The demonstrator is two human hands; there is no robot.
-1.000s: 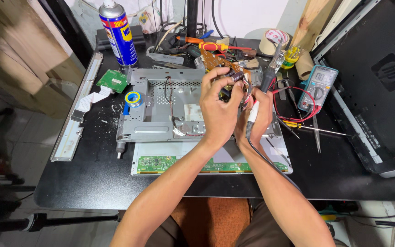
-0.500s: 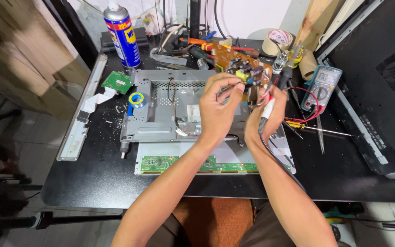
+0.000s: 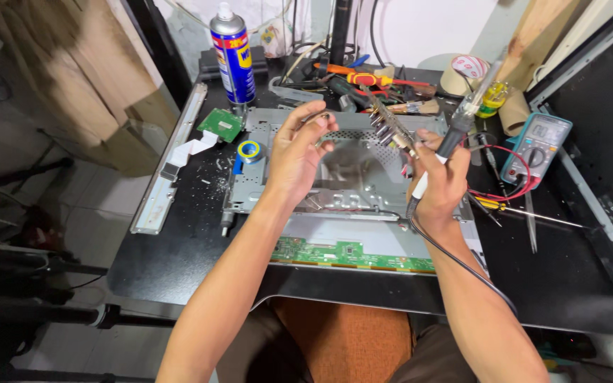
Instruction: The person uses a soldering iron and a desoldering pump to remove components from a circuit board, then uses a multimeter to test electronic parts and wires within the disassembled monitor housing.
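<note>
Person at a black workbench point(image 3: 179, 248), seen from above. The right hand point(image 3: 440, 181) is clenched around the dark handle of a soldering iron point(image 3: 462, 120), its tip pointing up and away, its black cord trailing along the forearm; the same hand also steadies a small circuit board point(image 3: 391, 131) studded with cylindrical capacitors, tilted on edge. The left hand point(image 3: 298, 152) is raised above a grey metal chassis point(image 3: 363, 191), fingers loosely curled, thumb and forefinger pinching a small thin part too small to identify. A long green circuit strip point(image 3: 349, 253) lies along the chassis's near edge. Surrounding items: a blue-and-yellow spray can point(image 3: 233, 57) standing upright, a roll of blue tape point(image 3: 250, 150), a teal multimeter point(image 3: 536, 145) with red leads, and screwdrivers point(image 3: 352, 76) at the rear.
</note>
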